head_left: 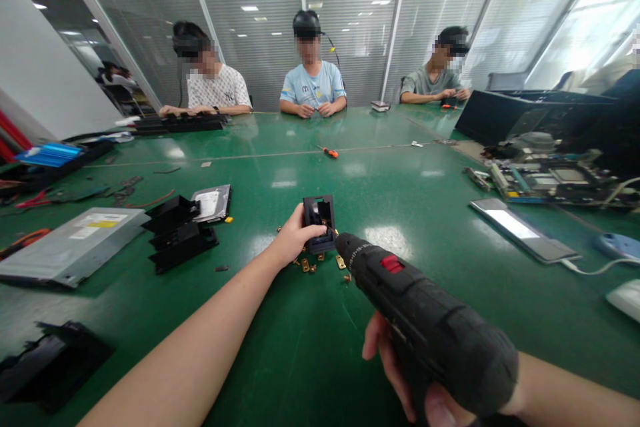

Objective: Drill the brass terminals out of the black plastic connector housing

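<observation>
My left hand (295, 237) is closed on a small black plastic housing (320, 242), a box-like part with an open hollow, held upright on the table. The thumb lies across its lower front. In my right hand (395, 360) is a black cordless drill (425, 313) with a red switch on top, wrapped by the fingers at its handle. Its front end points left at the housing, and the bit's tip is close to the opening; whether it touches anything inside I cannot tell. Small brass pieces (306, 265) and screws lie around the housing's base.
Left of my arm are black plastic brackets (183, 240), a hard drive (213, 203) and a silver drive unit (75, 240). On the right lie a phone (520, 227), circuit boards (545, 173) and a black case (500, 117). An orange screwdriver (330, 153) lies ahead. Three people sit opposite.
</observation>
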A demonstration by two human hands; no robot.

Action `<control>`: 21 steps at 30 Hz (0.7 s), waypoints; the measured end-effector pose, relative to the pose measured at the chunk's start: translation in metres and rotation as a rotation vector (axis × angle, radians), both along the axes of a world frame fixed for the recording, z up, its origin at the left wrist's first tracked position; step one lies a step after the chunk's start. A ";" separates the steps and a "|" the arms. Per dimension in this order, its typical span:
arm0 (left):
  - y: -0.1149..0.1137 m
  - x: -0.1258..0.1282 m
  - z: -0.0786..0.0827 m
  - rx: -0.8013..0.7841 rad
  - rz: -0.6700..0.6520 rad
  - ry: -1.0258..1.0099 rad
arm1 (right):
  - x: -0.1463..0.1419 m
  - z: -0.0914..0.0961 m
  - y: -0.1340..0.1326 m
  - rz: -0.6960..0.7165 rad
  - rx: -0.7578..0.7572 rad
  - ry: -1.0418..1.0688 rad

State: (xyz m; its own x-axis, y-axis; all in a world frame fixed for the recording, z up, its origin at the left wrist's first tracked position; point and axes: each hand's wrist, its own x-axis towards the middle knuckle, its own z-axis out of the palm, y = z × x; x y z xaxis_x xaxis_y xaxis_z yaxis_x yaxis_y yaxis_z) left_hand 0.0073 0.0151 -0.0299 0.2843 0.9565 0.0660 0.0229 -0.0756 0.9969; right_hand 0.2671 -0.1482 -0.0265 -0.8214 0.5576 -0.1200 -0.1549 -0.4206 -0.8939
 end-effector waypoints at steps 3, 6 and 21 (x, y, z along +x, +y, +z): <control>-0.001 -0.001 0.002 0.041 -0.009 0.047 | 0.000 0.012 0.000 -0.013 0.055 -0.032; -0.001 -0.002 0.002 0.062 -0.011 0.066 | 0.000 0.021 0.000 -0.008 0.065 -0.038; -0.002 -0.001 0.005 0.107 -0.011 0.089 | 0.003 0.022 0.001 -0.001 0.094 -0.073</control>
